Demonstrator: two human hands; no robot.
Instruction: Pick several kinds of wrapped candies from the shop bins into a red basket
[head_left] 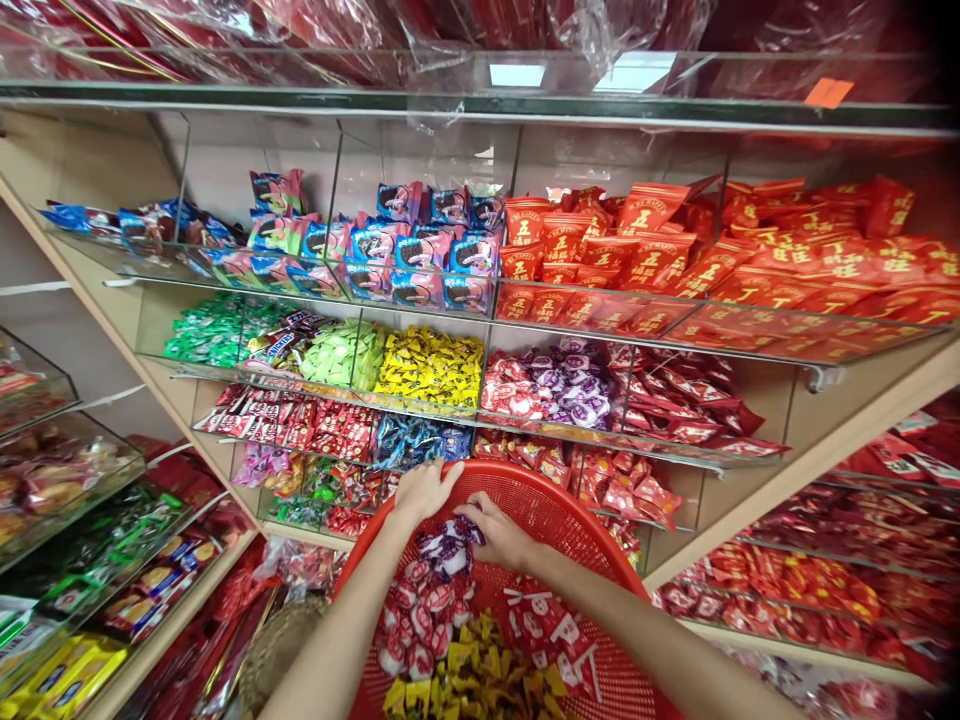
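A red plastic basket (555, 510) with perforated walls is in front of me below the shelves. My left hand (426, 492) grips its far rim on the left. Inside the basket, my right hand (491, 528) has curled fingers around some purple-and-white wrapped candies (448, 548); part of that grasp is hidden. Below them lie red-and-white wrapped candies (420, 610). Yellow-wrapped candies (480, 670) are heaped at the near side, with flat red-and-white packets (547, 635) to their right.
Tiered glass-fronted shelves (420, 400) ahead hold sorted sweets, including yellow candies (435, 365), purple candies (574, 380) and red packets (645, 225). More shelving with snacks (67, 560) stands at left, and red packets (795, 580) fill the right. A woven basket (281, 645) sits low on the left.
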